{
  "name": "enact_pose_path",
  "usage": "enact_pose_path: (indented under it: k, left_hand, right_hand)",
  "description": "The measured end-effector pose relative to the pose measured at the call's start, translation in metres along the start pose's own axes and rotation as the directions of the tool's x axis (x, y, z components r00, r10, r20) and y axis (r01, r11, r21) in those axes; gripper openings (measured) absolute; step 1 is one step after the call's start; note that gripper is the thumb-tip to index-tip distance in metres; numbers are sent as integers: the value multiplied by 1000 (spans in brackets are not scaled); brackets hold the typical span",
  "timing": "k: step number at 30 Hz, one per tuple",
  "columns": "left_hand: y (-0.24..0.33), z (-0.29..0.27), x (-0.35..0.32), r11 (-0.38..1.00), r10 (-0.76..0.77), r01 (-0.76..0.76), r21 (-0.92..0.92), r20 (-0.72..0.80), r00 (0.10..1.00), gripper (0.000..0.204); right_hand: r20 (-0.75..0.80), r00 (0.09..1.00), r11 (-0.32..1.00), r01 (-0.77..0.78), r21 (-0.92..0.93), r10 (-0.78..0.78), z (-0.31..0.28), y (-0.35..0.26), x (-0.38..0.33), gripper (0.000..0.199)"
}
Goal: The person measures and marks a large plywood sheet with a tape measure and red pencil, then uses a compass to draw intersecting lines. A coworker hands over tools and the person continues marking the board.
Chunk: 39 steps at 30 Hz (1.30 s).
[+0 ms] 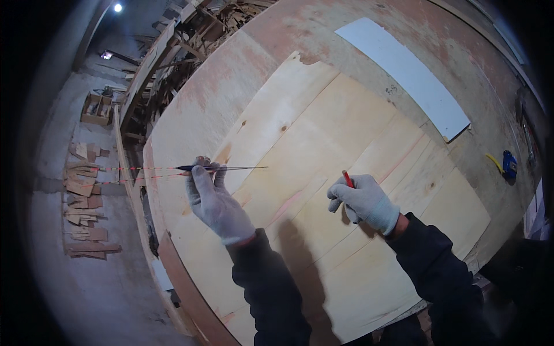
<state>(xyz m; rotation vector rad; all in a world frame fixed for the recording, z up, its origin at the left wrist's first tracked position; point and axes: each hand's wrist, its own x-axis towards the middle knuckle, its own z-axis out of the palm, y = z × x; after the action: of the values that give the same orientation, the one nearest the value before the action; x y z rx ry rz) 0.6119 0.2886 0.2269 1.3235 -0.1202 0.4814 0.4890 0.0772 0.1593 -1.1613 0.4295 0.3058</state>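
A pale plywood sheet (346, 173) lies on a large reddish board (231, 81). My left hand (213, 199), in a grey glove, pinches a thin dark blade-like strip (222, 168) that lies across the sheet's left edge and points right. My right hand (362, 200), also gloved, holds a red pencil (347, 179) upright over the middle of the sheet. Both dark sleeves come in from the lower edge.
A white rectangular panel (410, 75) rests at the back right of the board. A blue and yellow tape measure (508, 164) sits at the far right. Scrap wood pieces (83, 207) litter the concrete floor at left; a timber stack (190, 34) stands behind.
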Motion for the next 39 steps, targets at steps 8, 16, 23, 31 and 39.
enact_pose_path:
  k: [8, 16, 23, 31, 39]
  left_hand:
    - [-44, 17, -4, 945, 142, -124, 303, -37, 989, 24]
    - [-58, 16, -12, 945, 84, -74, 320, -16, 996, 22]
    - [-68, 17, -14, 940, 93, -100, 327, 36, 995, 22]
    - [-70, 14, -18, 928, 64, -74, 366, 39, 997, 22]
    - [-73, 9, -16, 921, 67, -80, 381, 47, 997, 23]
  right_hand:
    - [79, 997, 1000, -19, 13, 18, -6, 2, -4, 28]
    - [121, 993, 998, -11, -55, 18, -7, -2, -4, 32]
    - [110, 993, 998, -25, -55, 31, -7, 1, -2, 32]
    - [105, 994, 998, -21, -56, 27, -6, 1, -3, 30]
    - [109, 994, 998, -13, -65, 21, -6, 1, -3, 31]
